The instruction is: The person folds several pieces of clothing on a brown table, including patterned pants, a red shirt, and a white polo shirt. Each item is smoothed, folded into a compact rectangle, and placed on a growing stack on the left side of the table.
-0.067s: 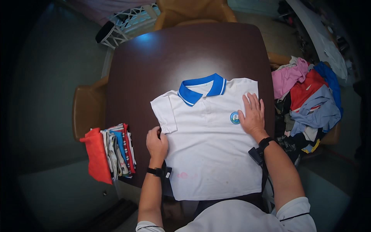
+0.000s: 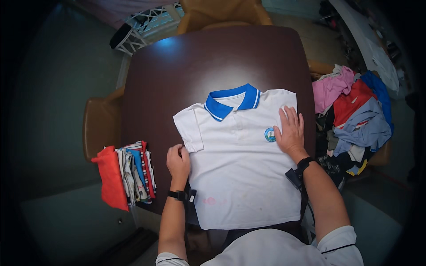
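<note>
A white polo shirt with a blue, white-striped collar lies face up on the dark brown table. Its left-hand sleeve is folded in over the body. Beside that sleeve's lower edge is my left hand, fingers bent and thumb a little apart, with nothing visible between them. My right hand rests flat on the shirt's right side, fingers spread upward, its thumb at the round blue badge. The right-hand sleeve is not seen spread out; a pinkish stain marks the lower front.
Folded clothes, with an orange-red piece outermost, stand at the table's left edge. On the right, a heap of loose clothes covers a chair. Brown chairs stand at the far side and left. The dark table has rounded corners.
My left hand has shifted slightly left, away from the shirt's edge. My right hand and the shirt look nearly the same.
</note>
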A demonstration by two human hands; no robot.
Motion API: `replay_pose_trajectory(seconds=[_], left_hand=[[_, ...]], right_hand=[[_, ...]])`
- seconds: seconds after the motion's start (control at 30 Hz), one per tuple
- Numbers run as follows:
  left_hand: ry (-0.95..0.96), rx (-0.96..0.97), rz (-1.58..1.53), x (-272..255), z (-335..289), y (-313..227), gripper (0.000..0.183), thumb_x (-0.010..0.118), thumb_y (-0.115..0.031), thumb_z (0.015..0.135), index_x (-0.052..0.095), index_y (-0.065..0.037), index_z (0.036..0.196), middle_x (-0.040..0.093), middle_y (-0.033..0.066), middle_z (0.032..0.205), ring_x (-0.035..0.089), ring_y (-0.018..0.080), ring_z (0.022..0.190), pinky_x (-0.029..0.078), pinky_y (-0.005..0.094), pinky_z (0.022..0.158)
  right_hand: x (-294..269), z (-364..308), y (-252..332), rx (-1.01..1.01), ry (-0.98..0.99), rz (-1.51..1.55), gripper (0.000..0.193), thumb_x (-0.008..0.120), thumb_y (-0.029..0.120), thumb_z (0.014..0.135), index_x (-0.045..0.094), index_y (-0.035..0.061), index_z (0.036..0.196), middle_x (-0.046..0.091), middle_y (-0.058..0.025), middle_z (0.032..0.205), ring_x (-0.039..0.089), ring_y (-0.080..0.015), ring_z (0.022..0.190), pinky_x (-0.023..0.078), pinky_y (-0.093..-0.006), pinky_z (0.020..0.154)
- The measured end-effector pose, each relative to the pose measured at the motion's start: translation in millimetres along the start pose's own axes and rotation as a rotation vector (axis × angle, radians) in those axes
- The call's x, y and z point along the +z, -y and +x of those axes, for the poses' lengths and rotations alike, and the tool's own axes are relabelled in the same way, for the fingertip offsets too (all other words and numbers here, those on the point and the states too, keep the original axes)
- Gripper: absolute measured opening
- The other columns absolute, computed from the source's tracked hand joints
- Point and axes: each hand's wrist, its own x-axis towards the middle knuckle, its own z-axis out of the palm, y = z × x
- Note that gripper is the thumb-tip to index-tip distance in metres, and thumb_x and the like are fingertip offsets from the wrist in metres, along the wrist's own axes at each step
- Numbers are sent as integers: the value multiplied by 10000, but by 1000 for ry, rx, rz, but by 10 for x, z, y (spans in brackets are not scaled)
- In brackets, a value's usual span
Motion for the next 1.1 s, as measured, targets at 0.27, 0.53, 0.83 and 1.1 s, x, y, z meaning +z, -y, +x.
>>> replay_pose_trajectory(seconds=[0.27, 0.53, 0.83, 1.1], left_hand=[[127, -321, -58, 159, 832, 160, 267, 806, -209, 879, 791, 16, 1021, 795, 176, 873, 791, 312, 832, 614, 419, 821], [200, -208, 146, 201, 1185, 148, 192, 700, -107, 865, 788, 0, 998, 797, 213, 928, 776, 425, 914, 621, 502, 868], [92, 290, 272, 413, 837, -131, 498, 692, -170, 987, 601, 38, 1430, 615, 257, 1485, 545, 460, 1418, 419, 540, 1211], [365, 233, 321, 617, 585, -328, 913, 656, -491, 1028, 312, -19, 1730, 224, 277, 1810, 152, 462, 1689, 97, 615, 1357]], right_hand=[[1, 22, 25, 1, 2, 10, 695, 701, 338, 1008, 504, 56, 1612, 442, -164, 1690, 317, -354, 1632, 188, -586, 1347], [7, 20, 7, 18, 29, 9, 706, 702, 335, 1005, 488, 68, 1622, 431, -157, 1696, 316, -353, 1632, 189, -584, 1348], [22, 11, 4, 12, 20, 4, 714, 698, 341, 1005, 482, 63, 1626, 421, -160, 1703, 310, -358, 1635, 190, -588, 1345], [-1, 27, 25, -6, 60, -52, 758, 680, 387, 1027, 437, 69, 1671, 364, -188, 1747, 285, -388, 1645, 192, -608, 1337]])
